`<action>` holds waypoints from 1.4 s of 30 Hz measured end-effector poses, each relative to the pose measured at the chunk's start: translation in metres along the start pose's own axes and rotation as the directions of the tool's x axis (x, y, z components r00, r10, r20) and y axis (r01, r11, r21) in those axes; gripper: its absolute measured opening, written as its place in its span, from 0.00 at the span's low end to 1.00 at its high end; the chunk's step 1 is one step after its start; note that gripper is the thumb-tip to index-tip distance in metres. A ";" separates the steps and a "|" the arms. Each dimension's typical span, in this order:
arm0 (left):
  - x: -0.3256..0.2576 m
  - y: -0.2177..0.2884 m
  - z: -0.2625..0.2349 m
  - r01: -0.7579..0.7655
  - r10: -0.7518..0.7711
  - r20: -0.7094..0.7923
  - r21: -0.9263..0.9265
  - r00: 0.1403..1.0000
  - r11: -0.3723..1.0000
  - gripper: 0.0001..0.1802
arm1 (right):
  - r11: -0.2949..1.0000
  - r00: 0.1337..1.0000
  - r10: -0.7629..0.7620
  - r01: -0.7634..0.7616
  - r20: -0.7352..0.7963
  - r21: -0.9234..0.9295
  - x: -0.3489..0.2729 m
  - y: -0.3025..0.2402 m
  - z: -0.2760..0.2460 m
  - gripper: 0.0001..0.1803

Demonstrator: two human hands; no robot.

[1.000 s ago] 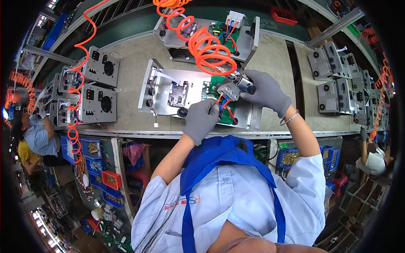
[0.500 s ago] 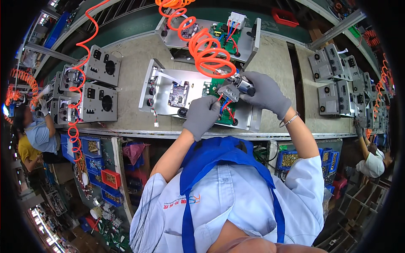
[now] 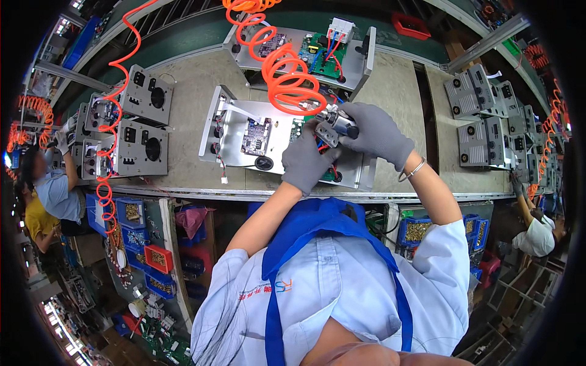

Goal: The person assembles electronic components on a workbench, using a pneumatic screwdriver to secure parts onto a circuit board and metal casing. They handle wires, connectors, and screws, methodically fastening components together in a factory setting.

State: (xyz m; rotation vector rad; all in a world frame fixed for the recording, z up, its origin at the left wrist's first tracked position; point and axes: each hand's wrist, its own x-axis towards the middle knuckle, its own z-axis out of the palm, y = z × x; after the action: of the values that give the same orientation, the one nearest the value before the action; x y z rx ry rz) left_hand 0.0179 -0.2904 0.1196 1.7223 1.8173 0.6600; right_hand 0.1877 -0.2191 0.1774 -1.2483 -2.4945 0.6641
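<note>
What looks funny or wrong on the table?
A small white plug looks a bit odd: it's loose beside the metal chassis, plugged into nothing. I see no spills or damage there.

Coiled plastic hose point(image 3: 296, 95), bright orange; cylindrical metal hand tool point(image 3: 340, 124), silver and black; rectangular terminal block point(image 3: 326, 134), grey; gloved left hand point(image 3: 305, 161) and right hand point(image 3: 376, 135), plain grey; sheet-metal chassis point(image 3: 282, 135), silver; cloth apron point(image 3: 317, 213), blue.
</note>
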 end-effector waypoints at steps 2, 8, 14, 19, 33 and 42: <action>0.003 -0.008 0.006 -0.025 0.025 -0.032 0.024 0.999 0.999 0.44 | 1.000 1.000 0.003 -0.003 0.028 -0.023 0.002 -0.002 -0.001 0.25; 0.004 -0.020 0.014 -0.103 0.089 -0.139 -0.095 0.986 0.990 0.38 | 0.932 0.997 0.033 -0.006 -0.069 0.362 0.010 -0.009 -0.035 0.21; 0.006 -0.020 0.013 -0.115 0.110 -0.093 -0.048 0.990 0.992 0.38 | 0.450 0.852 0.130 0.405 -0.507 0.796 0.017 -0.069 -0.093 0.16; 0.007 -0.025 0.018 -0.151 0.146 -0.131 -0.037 0.981 0.988 0.39 | 0.506 0.738 0.089 0.545 -0.669 0.669 0.026 -0.072 -0.064 0.19; 0.005 -0.025 0.020 -0.109 0.106 -0.126 -0.019 0.986 0.994 0.38 | 0.547 0.731 0.134 0.509 -0.669 0.665 0.021 -0.080 -0.054 0.17; 0.006 -0.026 0.019 -0.104 0.103 -0.117 -0.001 0.988 0.995 0.39 | 0.537 0.712 0.107 0.546 -0.694 0.643 0.023 -0.081 -0.058 0.18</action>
State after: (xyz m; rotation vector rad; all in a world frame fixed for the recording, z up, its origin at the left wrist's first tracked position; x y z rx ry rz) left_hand 0.0116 -0.2866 0.0880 1.8173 1.8094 0.8249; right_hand 0.1438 -0.2265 0.2692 -0.5606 -1.3571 0.9338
